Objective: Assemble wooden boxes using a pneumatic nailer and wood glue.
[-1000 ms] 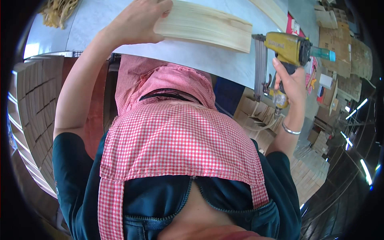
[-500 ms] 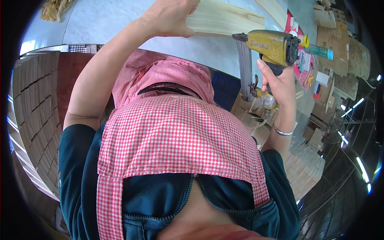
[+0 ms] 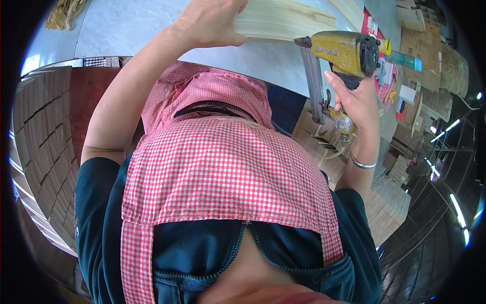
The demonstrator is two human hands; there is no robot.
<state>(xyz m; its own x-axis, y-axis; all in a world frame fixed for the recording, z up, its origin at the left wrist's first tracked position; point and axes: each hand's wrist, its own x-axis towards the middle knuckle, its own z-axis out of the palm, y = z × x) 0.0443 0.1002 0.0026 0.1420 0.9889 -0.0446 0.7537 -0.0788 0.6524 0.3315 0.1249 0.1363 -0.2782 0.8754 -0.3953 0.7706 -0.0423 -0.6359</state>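
Note:
A pale wooden board (image 3: pixel 288 19) lies on the bluish-white tabletop at the top of the head view. My left hand (image 3: pixel 210 25) is closed around the board's left end, thumb along its near edge; the fingertips run partly out of the picture. In my right hand (image 3: pixel 360 104) is a yellow and black nail gun (image 3: pixel 341 50), gripped by its handle with the thumb up along it. The gun's dark nose meets the near right corner of the board, though whether it presses there I cannot tell. Its long grey magazine (image 3: pixel 313 83) slants back toward me.
Another pale board (image 3: pixel 348 11) lies to the right on the tabletop (image 3: pixel 129 30). A bundle of yellowish strips (image 3: pixel 65 14) sits at the far left. Stacked wooden pieces (image 3: pixel 43 119) rise at my left. Below the gun stands a blue crate (image 3: pixel 287 109); cardboard boxes (image 3: pixel 422 58) lie right.
The nail gun and my right hand have shifted very slightly, the wrist a little to the right. My left hand stays at the board's end.

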